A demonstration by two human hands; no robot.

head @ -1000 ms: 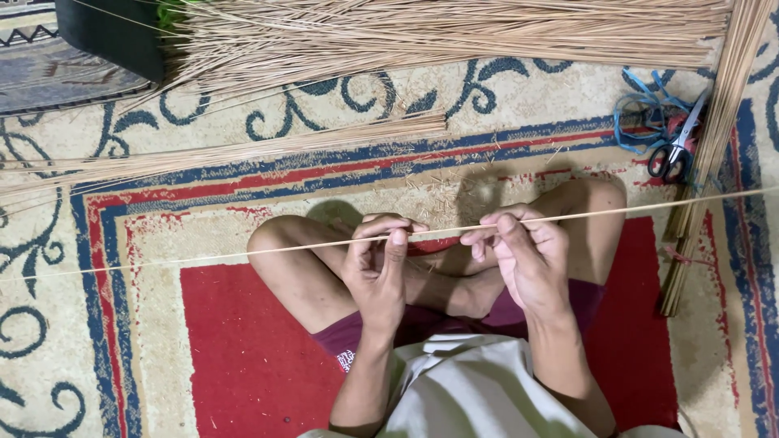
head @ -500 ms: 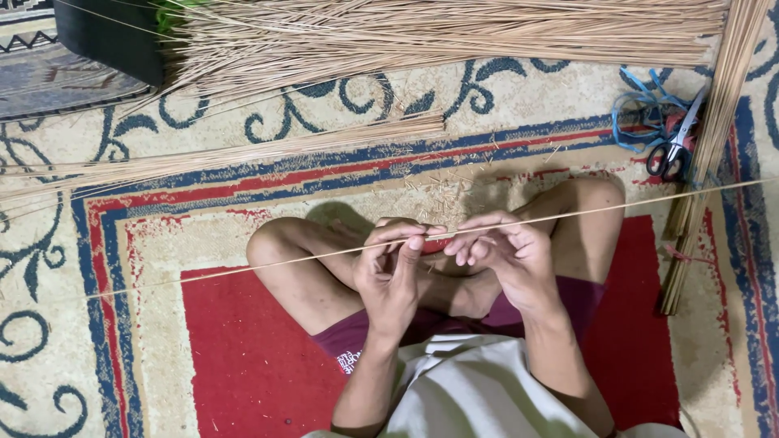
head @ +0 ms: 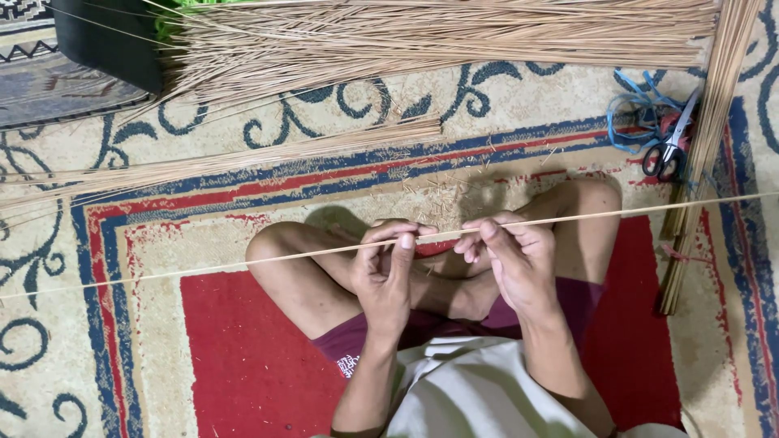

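Note:
I sit cross-legged on a patterned rug and hold one long thin straw-coloured stick [head: 203, 264] level across my lap. My left hand [head: 388, 272] pinches it between thumb and fingers near its middle. My right hand [head: 513, 259] grips the same stick just to the right, fingers curled over it. The stick runs from the far left edge to the far right edge of the view, above my bent knees.
A large heap of similar sticks [head: 438, 36] lies across the top. A smaller bundle [head: 219, 162] lies on the left, another bundle [head: 707, 138] runs down the right side. Scissors [head: 670, 142] and blue cord [head: 637, 113] rest at upper right. A dark box [head: 105, 40] stands upper left.
My hands have drawn closer together along the stick, and its left end has dropped slightly lower. The bundles and scissors have not moved.

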